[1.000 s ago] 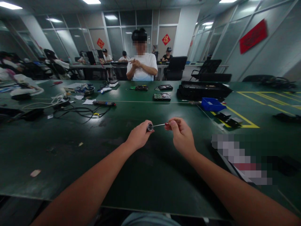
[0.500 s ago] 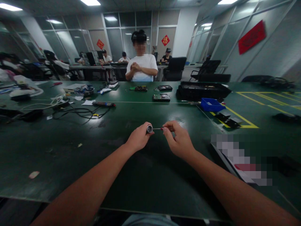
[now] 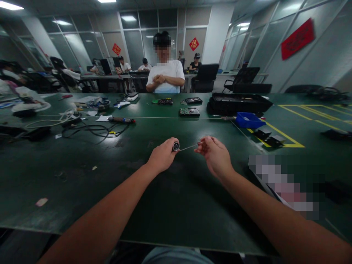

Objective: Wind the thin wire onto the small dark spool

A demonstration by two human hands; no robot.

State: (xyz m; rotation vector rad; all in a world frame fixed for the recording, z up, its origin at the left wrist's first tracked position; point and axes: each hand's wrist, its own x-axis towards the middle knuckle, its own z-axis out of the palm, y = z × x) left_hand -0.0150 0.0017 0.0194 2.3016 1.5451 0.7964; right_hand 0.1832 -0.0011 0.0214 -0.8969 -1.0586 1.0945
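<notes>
My left hand (image 3: 162, 156) is closed around a short dark cylinder with a silver-rimmed round end (image 3: 176, 146), which faces me. My right hand (image 3: 217, 156) pinches a thin metal rod (image 3: 188, 147). From those fingers the rod slants down to the left, its far tip beside the cylinder and my left fingertips. I cannot tell whether the tip touches them. The end of the rod inside my right fingers is mostly hidden. Both hands are above the green table (image 3: 154, 209).
Cables (image 3: 93, 132) and a pen-shaped tool (image 3: 121, 120) lie at the left. Ahead are a circuit-board-like part (image 3: 189, 112), a black case (image 3: 239, 104) and a blue bin (image 3: 249, 120). Across the table sits a person in a white shirt (image 3: 166, 75).
My right hand has moved right and slightly up, farther from my left hand. The rod now slants instead of lying level, and more of it shows. My left hand stays around the cylinder.
</notes>
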